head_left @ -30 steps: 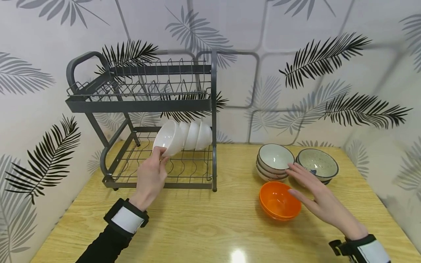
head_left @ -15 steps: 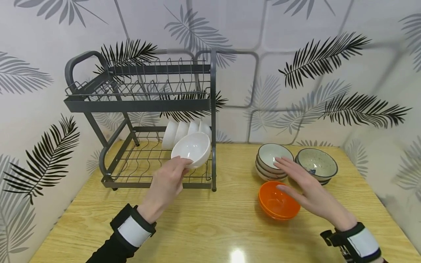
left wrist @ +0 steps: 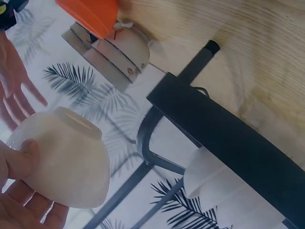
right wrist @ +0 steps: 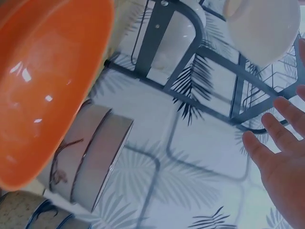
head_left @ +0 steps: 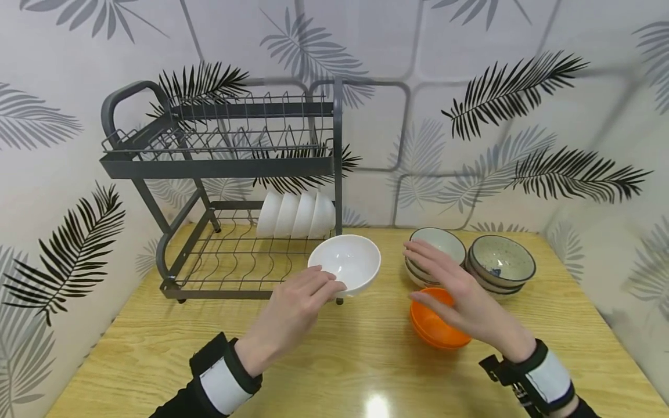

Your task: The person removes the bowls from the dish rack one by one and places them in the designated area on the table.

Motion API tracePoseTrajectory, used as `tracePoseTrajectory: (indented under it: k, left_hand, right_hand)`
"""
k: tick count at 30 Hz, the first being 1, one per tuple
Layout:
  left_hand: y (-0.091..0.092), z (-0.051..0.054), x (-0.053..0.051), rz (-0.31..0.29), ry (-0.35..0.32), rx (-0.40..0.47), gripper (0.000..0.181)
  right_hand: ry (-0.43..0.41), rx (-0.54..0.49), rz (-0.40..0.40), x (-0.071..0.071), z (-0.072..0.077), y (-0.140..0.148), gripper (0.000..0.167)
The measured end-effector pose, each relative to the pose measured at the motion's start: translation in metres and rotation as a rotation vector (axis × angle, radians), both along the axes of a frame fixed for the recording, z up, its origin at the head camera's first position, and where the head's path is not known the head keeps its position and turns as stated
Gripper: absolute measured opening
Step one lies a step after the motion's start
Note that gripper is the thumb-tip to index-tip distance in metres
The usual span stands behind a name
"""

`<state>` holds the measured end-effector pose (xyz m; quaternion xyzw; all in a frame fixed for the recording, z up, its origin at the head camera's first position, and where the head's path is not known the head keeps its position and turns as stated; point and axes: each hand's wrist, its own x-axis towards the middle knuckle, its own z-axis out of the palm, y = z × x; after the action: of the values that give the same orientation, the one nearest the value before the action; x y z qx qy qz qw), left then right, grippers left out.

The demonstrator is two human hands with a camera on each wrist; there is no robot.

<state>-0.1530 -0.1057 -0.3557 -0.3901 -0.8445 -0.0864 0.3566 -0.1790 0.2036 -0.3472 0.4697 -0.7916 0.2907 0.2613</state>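
Note:
A white bowl (head_left: 351,260) is held up in front of the rack's right end. My left hand (head_left: 290,313) pinches its near rim, and in the left wrist view the thumb (left wrist: 28,157) presses against the bowl's outer side. To its right, my right hand (head_left: 465,299) hovers with fingers extended above the orange bowls (head_left: 439,328), apart from the white bowl. The right wrist view shows that hand's straight fingers (right wrist: 281,136) holding nothing. Several more white bowls (head_left: 269,215) stand on edge in the lower tier of the dark dish rack (head_left: 219,169).
Behind the orange bowls stands a stack of dark-rimmed pale bowls (head_left: 436,238). Beside it is a stack of speckled bowls (head_left: 504,258). The wooden table (head_left: 324,360) meets a leaf-patterned wall (head_left: 381,128) at the back.
My left hand has lifted the white bowl out of the rack's lower tier and carried it right and toward me. My right hand has shifted left, toward that bowl.

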Motion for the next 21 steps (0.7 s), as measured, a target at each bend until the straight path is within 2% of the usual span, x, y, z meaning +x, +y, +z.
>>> tracePoseTrajectory:
  k: [6, 13, 21]
  left_hand:
    - [0.009, -0.003, 0.004, -0.042, 0.010, -0.070, 0.026]
    - [0.016, -0.007, 0.007, -0.059, 0.017, -0.129, 0.026]
    - [0.017, -0.005, 0.011, -0.052, 0.028, -0.174, 0.027]
  right_hand:
    - [0.040, -0.012, 0.024, 0.000, 0.002, -0.016, 0.060]
    - [0.025, 0.047, 0.032, 0.001, -0.003, -0.026, 0.054]
    - [0.115, 0.120, 0.107, 0.003, -0.009, -0.032, 0.040]
